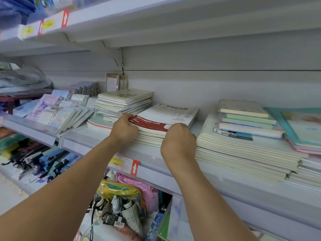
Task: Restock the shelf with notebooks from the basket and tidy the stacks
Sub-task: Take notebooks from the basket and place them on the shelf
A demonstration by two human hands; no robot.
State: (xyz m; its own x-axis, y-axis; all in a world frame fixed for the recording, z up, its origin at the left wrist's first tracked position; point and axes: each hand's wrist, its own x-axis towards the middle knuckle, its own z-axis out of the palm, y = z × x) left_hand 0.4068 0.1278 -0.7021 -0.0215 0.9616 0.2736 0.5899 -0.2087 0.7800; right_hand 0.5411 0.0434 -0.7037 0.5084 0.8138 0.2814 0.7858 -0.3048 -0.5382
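Note:
A stack of notebooks (pixel 166 119) lies on the white shelf (pixel 97 141) at centre, its top cover white with a dark red band reading "Struggle Life". My left hand (pixel 124 127) grips the stack's near left corner, thumb on top. My right hand (pixel 178 136) grips the near right corner, fingers curled over the edge. Behind and to the left is a taller stack of pale notebooks (pixel 124 102). To the right sits a wide, thick stack of cream notebooks (pixel 243 153) with smaller pastel ones (pixel 246 117) on top. The basket is not in view.
Small cartoon notepads (pixel 55 112) lean in rows at the shelf's left. An upper shelf (pixel 121 23) overhangs close above. Price labels with red arrows (pixel 134 167) line the shelf's front edge. Below hang packaged bags and pouches (pixel 125 202). Turquoise folders (pixel 298 126) lie at far right.

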